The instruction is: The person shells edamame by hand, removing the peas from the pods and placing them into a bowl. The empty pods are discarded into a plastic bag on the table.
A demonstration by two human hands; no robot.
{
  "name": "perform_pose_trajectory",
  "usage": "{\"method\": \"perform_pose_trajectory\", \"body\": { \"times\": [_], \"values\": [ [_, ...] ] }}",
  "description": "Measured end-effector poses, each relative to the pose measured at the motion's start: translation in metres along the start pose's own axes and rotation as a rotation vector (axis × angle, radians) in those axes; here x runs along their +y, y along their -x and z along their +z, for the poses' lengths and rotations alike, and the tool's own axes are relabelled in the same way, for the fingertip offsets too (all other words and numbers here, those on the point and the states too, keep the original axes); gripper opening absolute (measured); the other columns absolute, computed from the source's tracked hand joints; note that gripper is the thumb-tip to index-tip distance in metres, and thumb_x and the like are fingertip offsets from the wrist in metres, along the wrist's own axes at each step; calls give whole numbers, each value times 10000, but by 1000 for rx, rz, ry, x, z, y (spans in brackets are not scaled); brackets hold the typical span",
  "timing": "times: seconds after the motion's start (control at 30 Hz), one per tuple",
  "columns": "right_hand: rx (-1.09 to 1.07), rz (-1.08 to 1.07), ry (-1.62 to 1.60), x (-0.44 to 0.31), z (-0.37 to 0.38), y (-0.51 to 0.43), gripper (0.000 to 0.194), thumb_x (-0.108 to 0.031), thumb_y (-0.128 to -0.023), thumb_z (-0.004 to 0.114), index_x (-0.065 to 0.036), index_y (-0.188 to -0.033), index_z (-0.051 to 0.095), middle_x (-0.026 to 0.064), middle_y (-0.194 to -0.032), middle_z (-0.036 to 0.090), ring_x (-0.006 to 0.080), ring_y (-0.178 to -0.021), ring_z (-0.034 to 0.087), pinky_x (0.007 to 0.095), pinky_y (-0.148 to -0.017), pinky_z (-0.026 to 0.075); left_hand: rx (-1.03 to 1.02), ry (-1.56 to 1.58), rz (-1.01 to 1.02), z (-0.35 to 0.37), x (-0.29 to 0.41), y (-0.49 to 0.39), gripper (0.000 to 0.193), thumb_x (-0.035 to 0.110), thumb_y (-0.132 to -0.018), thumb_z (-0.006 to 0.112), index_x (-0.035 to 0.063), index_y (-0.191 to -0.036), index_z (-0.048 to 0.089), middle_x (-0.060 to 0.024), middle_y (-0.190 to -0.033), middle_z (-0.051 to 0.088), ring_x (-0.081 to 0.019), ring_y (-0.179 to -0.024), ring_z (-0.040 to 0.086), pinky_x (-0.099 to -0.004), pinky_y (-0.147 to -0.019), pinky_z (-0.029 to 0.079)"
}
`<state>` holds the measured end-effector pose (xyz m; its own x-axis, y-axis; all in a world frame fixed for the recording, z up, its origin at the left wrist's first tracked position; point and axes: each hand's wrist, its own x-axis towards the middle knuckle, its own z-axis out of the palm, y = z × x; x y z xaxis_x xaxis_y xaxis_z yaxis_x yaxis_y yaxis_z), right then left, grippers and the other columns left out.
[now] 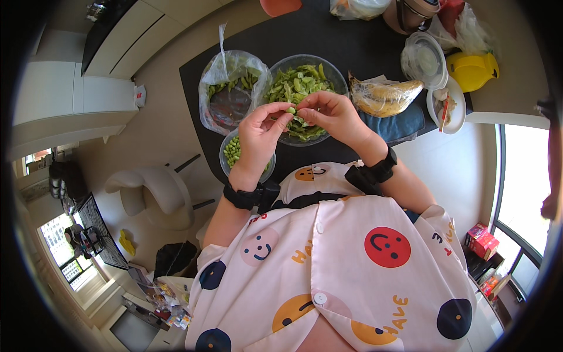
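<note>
Over a wide clear bowl (341, 79) heaped with green pods (294, 86), my two hands meet at the fingertips. Thumb and forefinger of my left hand (260, 134) pinch a green soybean (290, 110). My right hand (336, 115) has its thumb and forefinger drawn together right beside that bean; whether a bit of pod is between them is too small to tell. Partly behind my left wrist stands a smaller clear bowl (271, 169) of shelled green beans (232, 151). A clear plastic bag (206, 105) with more pods (246, 81) lies open left of the wide bowl.
On the dark table (198, 75), bananas in plastic wrap (387, 99) lie right of the wide bowl, by a folded blue cloth (391, 125). Farther right are a white bowl (458, 116), a clear lidded container (424, 59) and a yellow jug (473, 72). A beige chair (154, 193) stands left.
</note>
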<state>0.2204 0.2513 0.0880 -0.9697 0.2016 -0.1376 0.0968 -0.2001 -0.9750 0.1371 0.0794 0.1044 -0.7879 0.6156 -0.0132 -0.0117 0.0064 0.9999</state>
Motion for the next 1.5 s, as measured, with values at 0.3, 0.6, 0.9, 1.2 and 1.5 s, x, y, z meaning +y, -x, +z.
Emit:
{"method": "perform_pose_trajectory", "body": {
  "times": [0.3, 0.6, 0.9, 1.2, 1.5],
  "values": [
    [86, -71, 734, -8, -7, -10, 208, -216, -937, 615, -22, -893, 676, 72, -790, 652, 176, -667, 597, 315, -595, 487, -35, 117, 21, -3, -5, -6, 182, -18, -901, 618, -9, -1078, 660, -75, -1075, 637, -127, -909, 644, -232, -682, 525],
    [165, -297, 658, 13, -2, -17, 132, -83, -826, 709, -21, -941, 686, 96, -838, 675, 228, -703, 649, 328, -629, 523, -90, 148, -163, -10, -13, -11, 233, 27, -921, 601, -8, -1145, 654, -40, -979, 645, -64, -742, 577, -199, -658, 485],
    [102, 92, 324, -6, 8, -24, 175, -138, -833, 726, 13, -914, 692, 127, -798, 686, 216, -677, 665, 317, -613, 513, -135, 458, -357, -12, -14, -13, 326, 41, -916, 556, -21, -1232, 606, -46, -959, 654, -90, -772, 569, -229, -703, 465],
    [135, -394, 889, 11, -10, -30, 81, -55, -848, 644, -30, -915, 682, 137, -786, 668, 356, -713, 638, 380, -656, 520, -79, 397, -243, -15, -9, -14, 316, 16, -887, 622, -4, -1202, 596, -50, -936, 645, -108, -805, 612, -231, -710, 485],
    [67, -158, 454, -4, 4, -21, 129, -86, -858, 672, -19, -965, 701, 99, -754, 685, 201, -680, 659, 300, -633, 517, -16, -97, 21, -16, -11, -14, 236, -40, -865, 653, -12, -1098, 666, -63, -968, 643, -125, -840, 646, -227, -764, 536]
  ]
}}
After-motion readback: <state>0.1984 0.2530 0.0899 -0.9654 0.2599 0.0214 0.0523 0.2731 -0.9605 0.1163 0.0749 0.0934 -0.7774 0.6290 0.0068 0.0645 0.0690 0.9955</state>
